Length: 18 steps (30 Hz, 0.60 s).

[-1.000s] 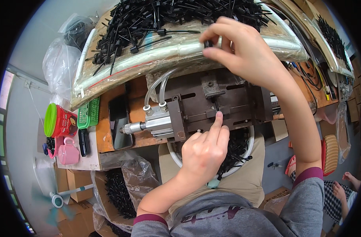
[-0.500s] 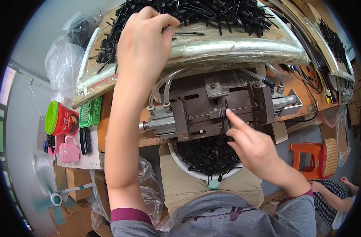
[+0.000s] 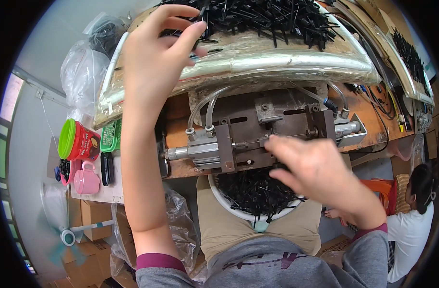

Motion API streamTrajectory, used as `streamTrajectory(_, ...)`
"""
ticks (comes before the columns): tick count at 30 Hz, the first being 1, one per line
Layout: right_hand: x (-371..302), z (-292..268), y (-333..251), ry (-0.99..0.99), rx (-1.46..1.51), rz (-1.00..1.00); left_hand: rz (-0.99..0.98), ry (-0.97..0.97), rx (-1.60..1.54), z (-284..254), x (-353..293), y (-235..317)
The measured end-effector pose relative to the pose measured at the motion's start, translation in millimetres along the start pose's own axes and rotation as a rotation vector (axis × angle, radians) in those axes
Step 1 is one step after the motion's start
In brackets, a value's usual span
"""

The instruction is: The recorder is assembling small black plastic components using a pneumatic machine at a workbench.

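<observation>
My left hand (image 3: 157, 53) is raised at the near left of a large heap of thin black plastic pieces (image 3: 258, 21). Its thumb and forefinger pinch one slim black piece (image 3: 203, 13). My right hand (image 3: 309, 161), smeared by motion, is over a dark metal fixture (image 3: 250, 127). The forefinger reaches to the small block (image 3: 264, 141) in the fixture's middle, and the thumb stands apart below. Whether the fingertip touches the block is unclear. A white-rimmed basin (image 3: 224, 198) of black pieces rests on my lap under the fixture.
Clear air hoses (image 3: 210, 113) run to cylinders at the fixture's ends. On the left are a red tub (image 3: 85, 144), a green basket (image 3: 111, 137), a pink mug (image 3: 87, 180) and a fan (image 3: 67, 236). Another person (image 3: 411, 225) sits at the right, near a red-orange stool (image 3: 380, 190).
My left hand has drawn back left from the heap, showing a black piece between its fingers. My right hand has shifted slightly left over the fixture. The person at right has come further into view.
</observation>
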State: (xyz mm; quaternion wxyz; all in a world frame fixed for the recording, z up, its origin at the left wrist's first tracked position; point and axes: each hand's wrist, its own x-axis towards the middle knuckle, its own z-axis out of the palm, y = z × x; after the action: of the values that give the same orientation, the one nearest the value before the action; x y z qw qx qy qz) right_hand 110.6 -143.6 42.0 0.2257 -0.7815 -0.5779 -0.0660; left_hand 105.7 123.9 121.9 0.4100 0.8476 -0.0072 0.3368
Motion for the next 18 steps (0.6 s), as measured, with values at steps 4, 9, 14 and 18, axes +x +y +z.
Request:
streamTrajectory(4,87.4,-23.2,31.9,0.380,-0.138,-0.044,-0.048,0.107,-0.045,-14.9,-52.1,21.8)
streamTrajectory(9,211.9,-33.8,77.4,0.383,-0.496,0.249,0.013,-0.032,-0.081,11.3,-100.5,46.7)
streamTrajectory(14,269.3,-21.6,91.2,0.135,-0.561,0.474,0.057,-0.202,0.013,30.7,-137.0,53.8)
streamTrajectory(18,271.1,-26.5,78.2,-0.031,-0.444,0.532,0.023,-0.239,-0.057,40.2,-151.4,46.9)
